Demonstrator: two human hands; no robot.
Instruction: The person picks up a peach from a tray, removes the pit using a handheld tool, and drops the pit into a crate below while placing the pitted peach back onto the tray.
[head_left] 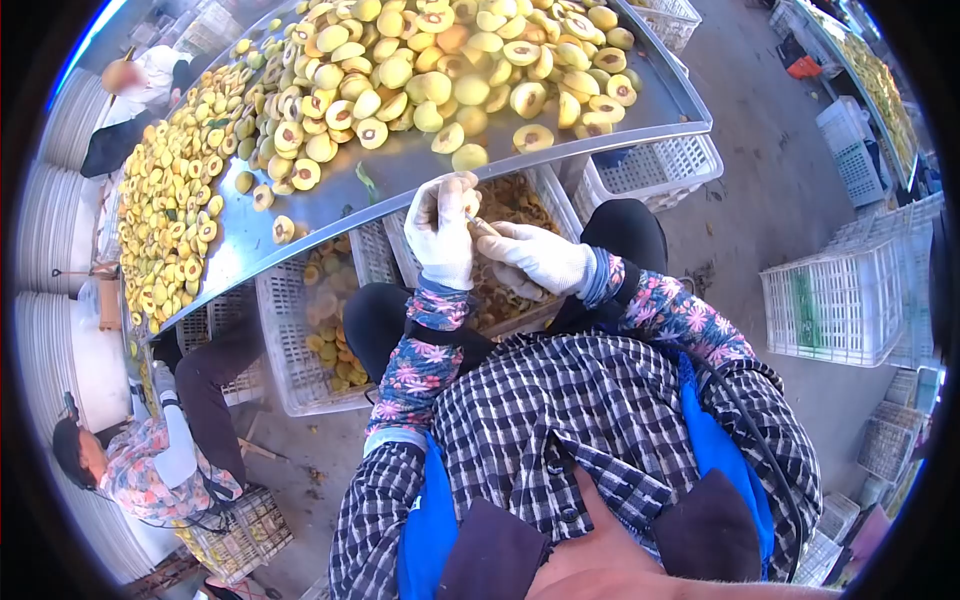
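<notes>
Both my hands wear whitish gloves and meet just below the rim of the metal table [410,192]. Between the fingers of my left hand [443,228] is a small piece of yellow fruit [470,203]. My right hand [540,258] grips a small tool [482,228] whose tip touches or nearly touches that fruit. Halved yellow-green fruits [395,72], many with brown centres, are heaped on the table. Under my hands stands a crate of brownish scraps [510,200], partly hidden by them.
A white crate with fruit [283,345] stands below the table at left. Another white crate [655,170] is at its right corner. Two co-workers [165,455] [150,80] are at the left. Stacked crates [830,310] stand at right; white stacks [60,345] line the left.
</notes>
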